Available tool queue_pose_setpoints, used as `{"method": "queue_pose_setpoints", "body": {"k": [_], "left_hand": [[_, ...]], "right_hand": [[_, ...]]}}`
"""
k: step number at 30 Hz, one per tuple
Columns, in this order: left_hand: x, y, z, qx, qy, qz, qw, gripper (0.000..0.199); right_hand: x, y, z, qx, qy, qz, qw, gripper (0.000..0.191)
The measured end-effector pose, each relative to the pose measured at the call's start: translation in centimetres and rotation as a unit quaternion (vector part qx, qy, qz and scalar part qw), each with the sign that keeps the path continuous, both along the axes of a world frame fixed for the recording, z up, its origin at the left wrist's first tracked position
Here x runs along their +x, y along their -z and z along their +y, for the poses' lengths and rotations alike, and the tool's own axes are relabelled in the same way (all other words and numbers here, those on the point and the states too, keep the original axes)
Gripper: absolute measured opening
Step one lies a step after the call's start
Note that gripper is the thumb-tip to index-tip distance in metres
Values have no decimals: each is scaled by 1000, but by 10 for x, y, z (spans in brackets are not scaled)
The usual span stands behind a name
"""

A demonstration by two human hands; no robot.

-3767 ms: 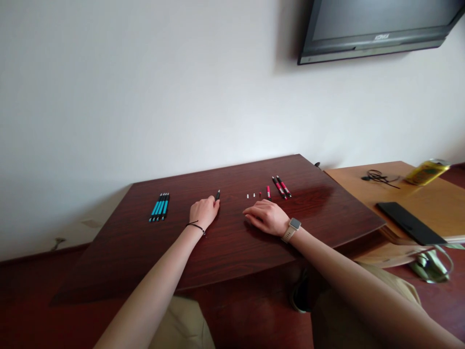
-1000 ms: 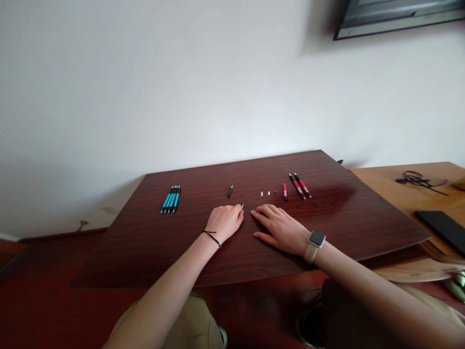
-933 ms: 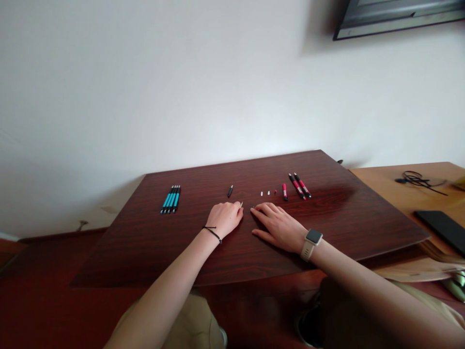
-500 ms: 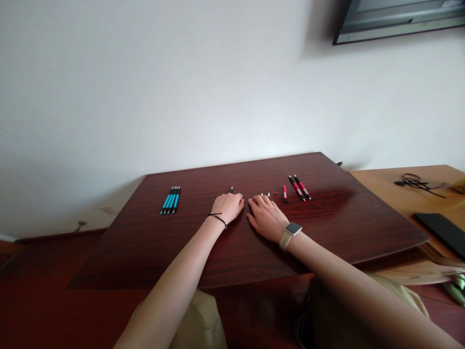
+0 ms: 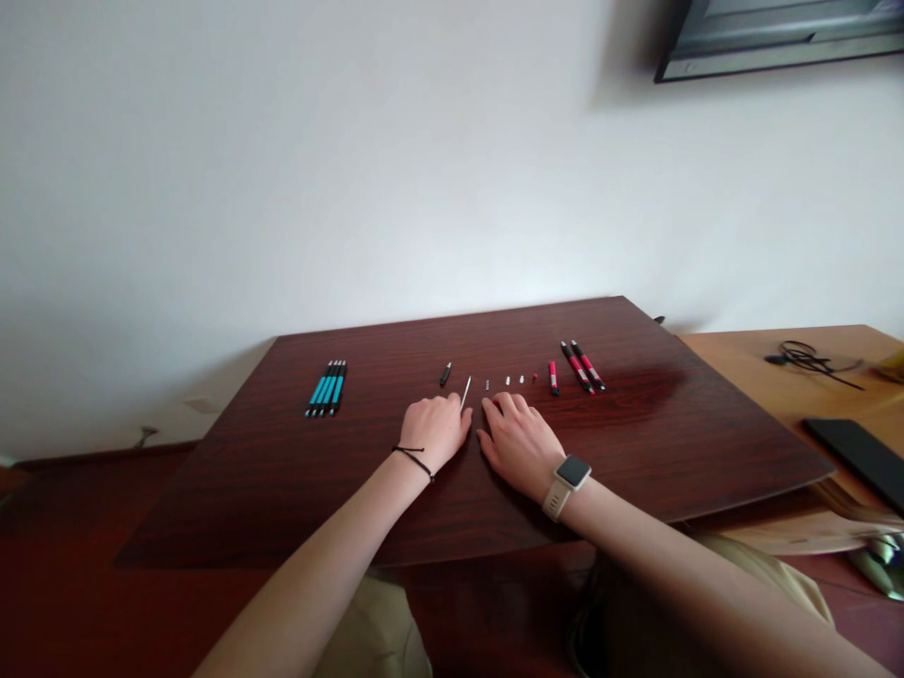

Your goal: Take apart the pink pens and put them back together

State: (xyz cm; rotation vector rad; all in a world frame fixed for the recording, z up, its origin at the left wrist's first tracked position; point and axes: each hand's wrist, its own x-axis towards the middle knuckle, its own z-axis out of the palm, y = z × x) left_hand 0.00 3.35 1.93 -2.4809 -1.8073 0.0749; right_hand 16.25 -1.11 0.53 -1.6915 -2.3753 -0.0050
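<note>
My left hand (image 5: 434, 428) rests palm down on the dark wooden table, thumb out to the side, holding nothing that I can see. A thin, pale pen refill (image 5: 466, 389) lies just beyond it, its near end hidden by the hand. My right hand (image 5: 521, 435) lies flat beside it, fingers a little spread. Ahead of the hands is a row of pen parts: a black grip piece (image 5: 445, 374), a small spring (image 5: 487, 385), a white piece (image 5: 508, 380), another white piece (image 5: 522, 379), a tiny red piece (image 5: 535, 377) and a pink barrel (image 5: 554, 378).
Several blue-and-black pens (image 5: 327, 388) lie side by side at the left. Two pink-and-black pens (image 5: 583, 366) lie at the right. A lighter desk (image 5: 741, 363) adjoins the table, bearing a black cable (image 5: 812, 358) and a flat black object (image 5: 858, 454). A wall screen (image 5: 783, 38) hangs above.
Both hands have drawn back toward me, the left one more. The black grip piece, refill and spring now show more fully beyond the fingers.
</note>
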Motion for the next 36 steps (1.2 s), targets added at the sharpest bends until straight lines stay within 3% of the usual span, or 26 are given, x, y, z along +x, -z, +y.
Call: {"method": "queue_pose_setpoints", "body": {"k": [6, 19, 36], "left_hand": [[-6, -1, -17, -14, 31, 8, 999, 36], [5, 1, 19, -26, 49, 5, 998, 41], [2, 3, 17, -8, 60, 8, 998, 38]], "right_hand": [[8, 6, -12, 13, -28, 14, 999, 41], [8, 9, -3, 11, -25, 35, 999, 38], [11, 11, 2, 17, -25, 43, 999, 40]]}}
